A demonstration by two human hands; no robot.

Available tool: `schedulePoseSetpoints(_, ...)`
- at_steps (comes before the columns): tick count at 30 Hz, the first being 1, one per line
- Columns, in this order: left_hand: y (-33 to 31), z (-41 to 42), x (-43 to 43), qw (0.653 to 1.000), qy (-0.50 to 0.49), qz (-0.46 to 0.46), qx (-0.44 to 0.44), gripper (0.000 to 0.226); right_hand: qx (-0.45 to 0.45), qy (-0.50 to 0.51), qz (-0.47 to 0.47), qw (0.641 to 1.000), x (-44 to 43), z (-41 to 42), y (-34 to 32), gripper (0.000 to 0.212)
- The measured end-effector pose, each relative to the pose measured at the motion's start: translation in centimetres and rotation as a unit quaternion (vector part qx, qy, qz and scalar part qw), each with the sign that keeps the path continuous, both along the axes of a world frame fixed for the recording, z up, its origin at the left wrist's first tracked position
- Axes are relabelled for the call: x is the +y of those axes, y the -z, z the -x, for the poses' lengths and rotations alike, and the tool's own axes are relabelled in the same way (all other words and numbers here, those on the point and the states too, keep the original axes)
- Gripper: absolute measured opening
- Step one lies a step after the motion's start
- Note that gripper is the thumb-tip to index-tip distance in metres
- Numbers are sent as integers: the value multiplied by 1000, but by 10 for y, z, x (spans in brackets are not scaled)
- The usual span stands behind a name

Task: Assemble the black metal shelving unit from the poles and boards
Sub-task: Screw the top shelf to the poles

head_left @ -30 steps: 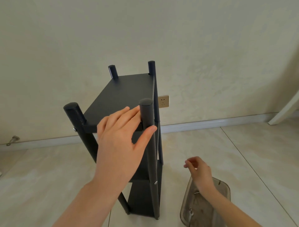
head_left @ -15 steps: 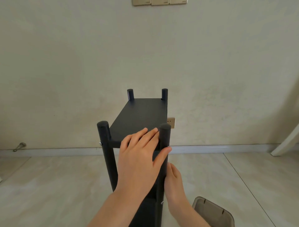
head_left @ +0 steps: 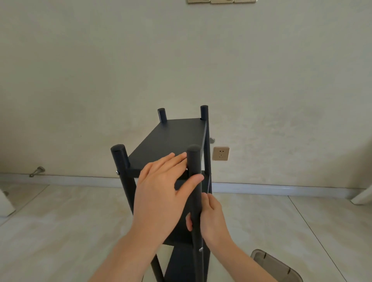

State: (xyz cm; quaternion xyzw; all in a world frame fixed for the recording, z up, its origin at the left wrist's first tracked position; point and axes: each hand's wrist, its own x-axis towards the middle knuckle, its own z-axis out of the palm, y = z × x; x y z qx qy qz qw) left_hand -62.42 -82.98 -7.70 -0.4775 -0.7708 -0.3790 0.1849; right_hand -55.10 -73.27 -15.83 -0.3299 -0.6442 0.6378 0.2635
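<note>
Left hand (head_left: 161, 189): fingers straight and flat on the top board (head_left: 177, 130), just left of the near-right pole (head_left: 194, 159). Its thumb is spread and pressed across that pole's front, and nothing is clasped in it. Right hand (head_left: 213, 217): lower on the same pole, thumb showing on the pole's left side and palm on its right, so I log it as wrapped round the pole. I cannot tell whether a small fastener sits between its fingers. Change: a second ago this hand hovered, fingertips pinched, over the clear tray (head_left: 277, 267) that lies on the floor below and right of the pole. Half a second ago it had reached the pole's right side; now it has closed on it. The left hand has kept its place throughout. My reading: the right hand came from the parts tray to the joint under the top board, so the step is probably fixing or checking that corner while the left hand braces. The shelving unit (head_left: 157, 145) stands upright on the floor, four poles up and the top board seated. A screw head (head_left: 200, 249) shows on the pole below the right hand. The task looks near done. Writing: none legible. The wall socket (head_left: 220, 153) right of the pole bears no readable mark. The switch plates (head_left: 221, 1) far above the pole are cut by the frame edge.
</note>
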Motion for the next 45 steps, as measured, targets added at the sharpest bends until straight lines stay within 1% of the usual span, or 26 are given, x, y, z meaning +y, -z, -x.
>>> schedulePoseSetpoints(5,-9,21,-22,998,-14,-4,-57,59,-34,-37,-26,998,-9,22,-11,33)
schedulePoseSetpoints(10,-10,32,-47,989,-40,-52,-135,61,-53,-74,-52,994,-17,38,-13,28)
schedulePoseSetpoints(11,-10,33,-53,986,-41,-57,-150,55,-52,-82,-59,994,-20,40,-12,28)
schedulePoseSetpoints(14,-8,41,-77,973,-36,-76,-213,17,-46,-100,-78,991,-31,48,-7,29)
schedulePoseSetpoints(15,-8,44,-86,968,-36,-75,-235,8,-44,-103,-79,991,-35,49,-5,29)
schedulePoseSetpoints(17,-4,50,-104,959,-42,-70,-272,12,-43,-107,-66,991,-42,51,0,31)
schedulePoseSetpoints(19,4,54,-121,947,-54,-74,-307,26,-45,-115,-51,991,-49,51,6,31)
schedulePoseSetpoints(20,8,55,-127,940,-58,-78,-327,29,-44,-119,-46,991,-52,51,8,31)
schedulePoseSetpoints(27,35,56,-168,898,-128,-68,-414,31,-45,-152,-40,987,-77,54,31,25)
schedulePoseSetpoints(29,41,58,-179,889,-156,-62,-427,30,-65,-164,-91,980,-82,54,40,19)
schedulePoseSetpoints(31,47,60,-187,885,-183,-40,-426,37,-81,-167,-130,974,-87,54,49,17)
schedulePoseSetpoints(33,56,63,-194,880,-202,-1,-429,41,-86,-159,-130,975,-90,53,58,22)
schedulePoseSetpoints(36,71,71,-199,865,-212,63,-450,30,-105,-154,-152,971,-92,51,72,24)
schedulePoseSetpoints(38,83,77,-200,861,-218,121,-444,29,-128,-149,-160,967,-92,50,83,24)
schedulePoseSetpoints(42,112,84,-198,852,-197,222,-431,35,-173,-145,-185,957,-85,49,110,24)
schedulePoseSetpoints(45,135,85,-195,847,-171,268,-426,37,-210,-151,-203,945,-78,46,129,24)
